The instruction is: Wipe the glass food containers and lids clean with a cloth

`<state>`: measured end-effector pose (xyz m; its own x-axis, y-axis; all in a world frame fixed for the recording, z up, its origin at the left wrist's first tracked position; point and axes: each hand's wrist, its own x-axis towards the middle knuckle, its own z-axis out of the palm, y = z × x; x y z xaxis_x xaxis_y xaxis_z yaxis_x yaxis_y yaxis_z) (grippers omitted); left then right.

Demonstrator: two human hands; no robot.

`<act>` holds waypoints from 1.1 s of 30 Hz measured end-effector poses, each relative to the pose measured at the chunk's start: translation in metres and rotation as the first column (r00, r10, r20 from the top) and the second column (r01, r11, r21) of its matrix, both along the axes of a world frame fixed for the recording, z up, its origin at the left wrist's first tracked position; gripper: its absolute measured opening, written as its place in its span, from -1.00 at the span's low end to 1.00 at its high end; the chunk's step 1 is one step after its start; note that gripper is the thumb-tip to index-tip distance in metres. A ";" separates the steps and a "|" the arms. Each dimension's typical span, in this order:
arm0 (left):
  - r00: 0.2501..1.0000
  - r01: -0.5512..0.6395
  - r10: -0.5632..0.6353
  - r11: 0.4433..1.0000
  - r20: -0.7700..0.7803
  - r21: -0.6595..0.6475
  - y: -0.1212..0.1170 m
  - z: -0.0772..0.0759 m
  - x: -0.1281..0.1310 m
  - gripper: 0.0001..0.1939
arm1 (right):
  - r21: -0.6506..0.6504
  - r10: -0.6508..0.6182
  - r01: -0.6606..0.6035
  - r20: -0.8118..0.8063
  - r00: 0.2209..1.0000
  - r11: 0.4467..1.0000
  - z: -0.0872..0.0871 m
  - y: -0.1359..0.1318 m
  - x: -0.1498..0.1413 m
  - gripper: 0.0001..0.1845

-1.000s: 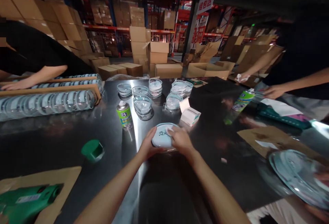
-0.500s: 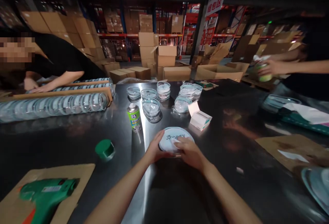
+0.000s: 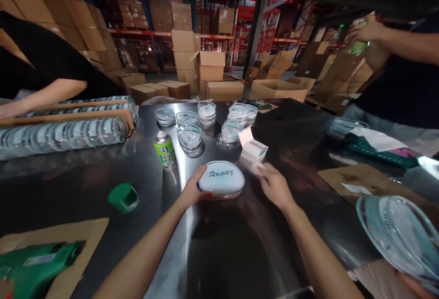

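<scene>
My left hand grips the left end of an oval case with a pale lid that reads "Sbeauty". The case is held just above the dark metal table, lettering upright towards me. My right hand is apart from the case, to its right. Its fingers are pinched on a small white wipe, partly hidden and blurred. Just beyond those fingers stands a small white box with its flap up. A green spray can stands upright behind my left hand.
Several clear oval cases stand at the back. A green cap and a green glue gun lie left. Rows of cases lie before a person at left. Another person's hand holds stacked cases at lower right; a person stands far right.
My right hand has left the lid and moved right, towards the small box, baring the lettering. The case now reads upright. Stacked cases at lower right have been lifted, and the view has shifted.
</scene>
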<state>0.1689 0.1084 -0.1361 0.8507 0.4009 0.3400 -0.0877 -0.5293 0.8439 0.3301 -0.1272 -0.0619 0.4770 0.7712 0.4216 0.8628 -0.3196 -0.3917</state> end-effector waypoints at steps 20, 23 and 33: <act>0.970 -0.152 0.220 0.883 -0.106 0.444 -0.020 0.019 0.001 0.09 | -0.308 0.126 -0.104 0.054 0.991 0.946 0.003 0.034 -0.014 -0.68; 0.972 -0.140 0.204 0.905 -0.119 0.403 -0.019 0.018 0.001 0.15 | -0.361 0.179 -0.138 0.082 0.980 0.922 0.008 0.033 -0.011 -0.71; 0.972 -0.128 0.182 0.941 -0.150 0.314 -0.019 0.021 0.000 0.15 | -0.353 0.242 -0.194 0.097 0.965 0.915 0.007 0.029 -0.001 -0.69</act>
<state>0.1690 0.0898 -0.1153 0.8429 0.4346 0.3171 0.1496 -0.7555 0.6379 0.3293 -0.0979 -0.0550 0.2377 0.9569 0.1666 0.9632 -0.2100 -0.1680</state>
